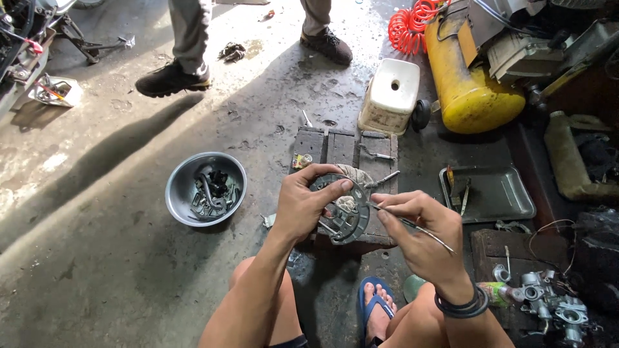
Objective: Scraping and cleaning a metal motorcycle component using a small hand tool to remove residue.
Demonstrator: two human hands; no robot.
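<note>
My left hand [303, 205] grips a round grey metal plate with cut-outs [345, 216], holding it upright over a wooden block [342, 149]. My right hand [419, 229] pinches a thin metal pick [412, 225] whose tip touches the plate's right edge. A black band sits on my right wrist. My bare knees and a foot in a blue sandal [376, 306] show below.
A grey bowl of small metal parts [205, 188] lies left. A metal tray [487, 193], a white container [391, 95], a yellow air tank [467, 84] with red coiled hose and a carburettor [548, 303] lie right. Another person's legs [187, 45] stand at the back.
</note>
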